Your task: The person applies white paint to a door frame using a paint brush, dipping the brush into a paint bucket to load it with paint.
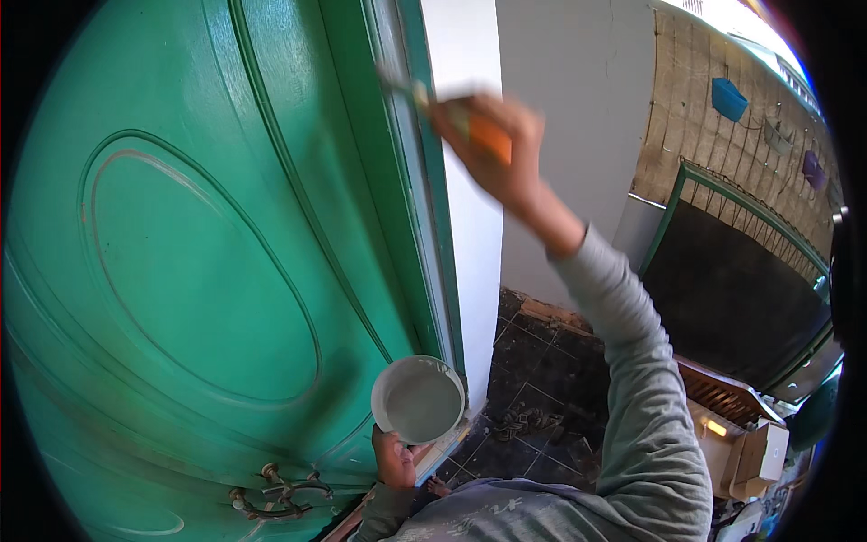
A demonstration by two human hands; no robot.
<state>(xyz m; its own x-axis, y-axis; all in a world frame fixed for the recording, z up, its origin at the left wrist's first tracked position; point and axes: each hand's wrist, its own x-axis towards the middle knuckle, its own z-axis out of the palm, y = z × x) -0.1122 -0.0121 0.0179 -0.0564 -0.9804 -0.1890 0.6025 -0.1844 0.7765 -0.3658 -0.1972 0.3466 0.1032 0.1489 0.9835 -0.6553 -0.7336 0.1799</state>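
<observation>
My right hand (pixel 488 144) is raised, wrapped round an orange-handled brush (pixel 488 135), blurred by motion. Its tip is near the grey-blue strip of the door frame (pixel 388 41); whether it touches, I cannot tell. Low at the centre, my left hand (pixel 395 459) grips a round pot (pixel 420 402) of pale grey paint beside the frame. The green door (pixel 199 262), with raised oval moulding and a metal handle (pixel 280 492) near the bottom, fills the left side.
A white wall edge (pixel 470 235) borders the frame. Dark tiles (pixel 537 370) with sandals (pixel 524 423) lie below. At the right are a dark panel in a green metal frame (pixel 722 289), a mat (pixel 677 81) with hanging containers, a wooden rack (pixel 718 379) and cardboard boxes (pixel 759 456).
</observation>
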